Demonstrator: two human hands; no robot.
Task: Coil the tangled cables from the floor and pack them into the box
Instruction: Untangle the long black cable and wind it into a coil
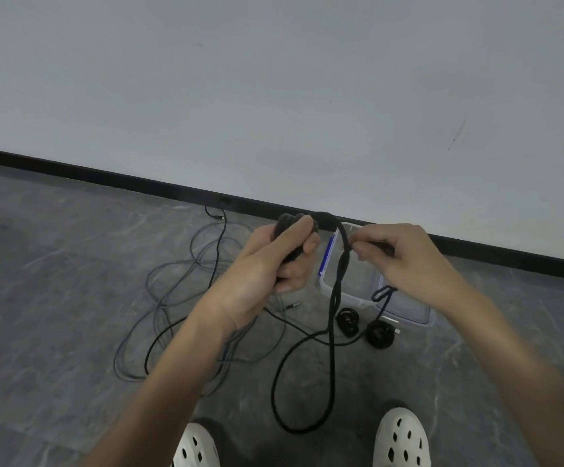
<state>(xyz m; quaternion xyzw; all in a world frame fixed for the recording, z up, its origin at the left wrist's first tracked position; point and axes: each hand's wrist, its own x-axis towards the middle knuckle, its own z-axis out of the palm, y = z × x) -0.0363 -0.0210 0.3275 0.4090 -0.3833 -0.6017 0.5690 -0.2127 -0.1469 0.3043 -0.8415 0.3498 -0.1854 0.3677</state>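
My left hand (pixel 274 261) grips a small coil of black braided cable (pixel 290 224) at chest height. From the coil the cable arcs over to my right hand (pixel 398 257), which pinches it between thumb and fingers. The slack black cable (pixel 333 332) hangs down twisted and loops on the floor between my feet. Behind my hands a clear plastic box (pixel 351 278) with blue clips stands open on the floor. Two small coiled black cables (pixel 348 320) (pixel 380 333) lie just in front of the box. A tangle of grey and black cables (pixel 186 298) lies to the left.
The grey marbled floor (pixel 55 298) meets a white wall (pixel 274 96) with a black skirting board (pixel 139 182). The box lid (pixel 408 310) lies beside the box on the right. My white perforated shoes (pixel 402 439) (pixel 194 446) are at the bottom edge.
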